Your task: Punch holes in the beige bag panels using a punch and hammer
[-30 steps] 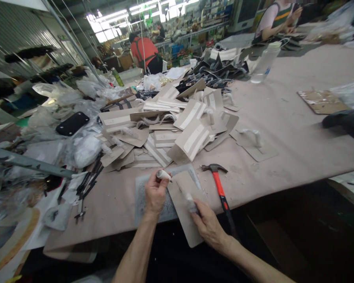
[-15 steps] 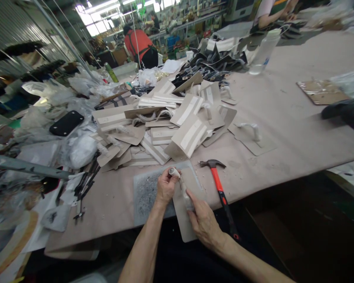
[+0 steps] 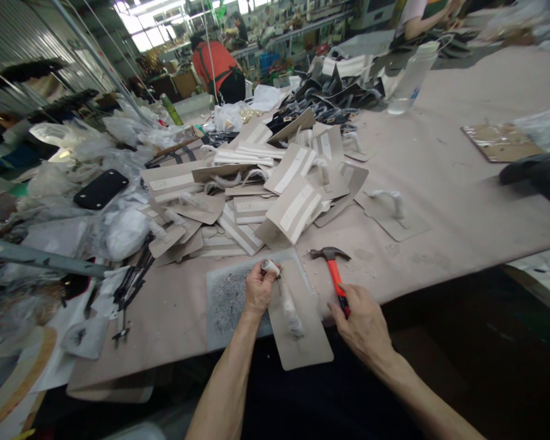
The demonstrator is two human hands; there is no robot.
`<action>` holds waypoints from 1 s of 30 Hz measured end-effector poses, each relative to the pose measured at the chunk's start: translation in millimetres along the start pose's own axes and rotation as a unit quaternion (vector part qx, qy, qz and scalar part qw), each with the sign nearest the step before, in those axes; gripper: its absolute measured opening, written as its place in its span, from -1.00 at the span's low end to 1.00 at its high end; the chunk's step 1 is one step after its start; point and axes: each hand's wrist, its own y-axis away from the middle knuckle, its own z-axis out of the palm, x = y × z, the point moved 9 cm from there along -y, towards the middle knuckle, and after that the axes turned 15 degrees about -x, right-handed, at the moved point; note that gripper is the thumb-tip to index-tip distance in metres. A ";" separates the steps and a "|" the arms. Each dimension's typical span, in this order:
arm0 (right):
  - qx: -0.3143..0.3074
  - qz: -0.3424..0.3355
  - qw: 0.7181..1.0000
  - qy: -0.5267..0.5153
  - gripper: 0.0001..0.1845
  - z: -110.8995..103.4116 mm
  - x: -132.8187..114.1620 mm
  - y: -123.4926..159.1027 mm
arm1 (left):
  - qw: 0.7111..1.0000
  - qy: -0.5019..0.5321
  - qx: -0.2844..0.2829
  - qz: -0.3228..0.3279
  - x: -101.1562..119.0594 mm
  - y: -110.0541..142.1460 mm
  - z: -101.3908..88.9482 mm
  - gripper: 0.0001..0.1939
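My left hand (image 3: 258,289) is closed around a short white cylinder-shaped tool (image 3: 270,267), its round end tilted up. It stands over the far part of a flat grey-beige panel (image 3: 309,333); its lower tip is hidden. A handle wrapped in clear plastic (image 3: 291,311) runs along the panel, which overhangs the table's front edge. To the right, my right hand (image 3: 364,321) has its fingers around the black-and-red grip of a claw hammer (image 3: 333,269). The hammer's head still lies on the table. Under the panel is a speckled grey mat (image 3: 229,305).
Behind my hands lies a heap of similar panels (image 3: 288,211), with one separate panel (image 3: 392,214) to its right. A water bottle (image 3: 410,82) stands farther back. Plastic bags (image 3: 123,235) and a metal bar (image 3: 41,256) crowd the left. Other people work beyond.
My right hand has let go of the panel's wrapped handle and moved right onto the hammer. My left hand has brought the white tool rightward over the panel.
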 end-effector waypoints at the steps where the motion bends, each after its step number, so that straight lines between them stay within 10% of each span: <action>1: -0.025 0.025 0.998 0.045 -0.64 3.5 11.2 -1.0 | 1.000 -0.007 -0.001 0.002 0.0 0.0 0.4 -0.73; 6: -0.140 0.100 0.982 0.078 -0.70 24.7 37.8 -0.4 | 0.998 -0.057 -0.006 0.013 2.4 -1.5 2.1 -0.81; 9: -0.177 0.131 0.971 -0.096 -0.76 30.5 43.6 -7.4 | 0.994 -0.104 -0.028 0.016 8.2 -3.8 4.3 -0.84; 15: -0.268 0.185 0.743 -0.585 -0.72 32.8 27.2 -6.4 | 0.976 -0.195 -0.084 0.057 21.3 -1.3 13.4 -0.84; 23: -0.113 -0.055 0.977 -0.172 -0.67 -61.3 -45.3 -6.7 | 0.976 -0.196 -0.068 0.073 19.0 4.8 16.5 -0.79; 30: -0.153 -0.195 0.967 0.064 -0.74 -85.3 -95.0 -28.4 | 0.968 -0.232 -0.066 0.070 14.0 4.6 15.0 -0.84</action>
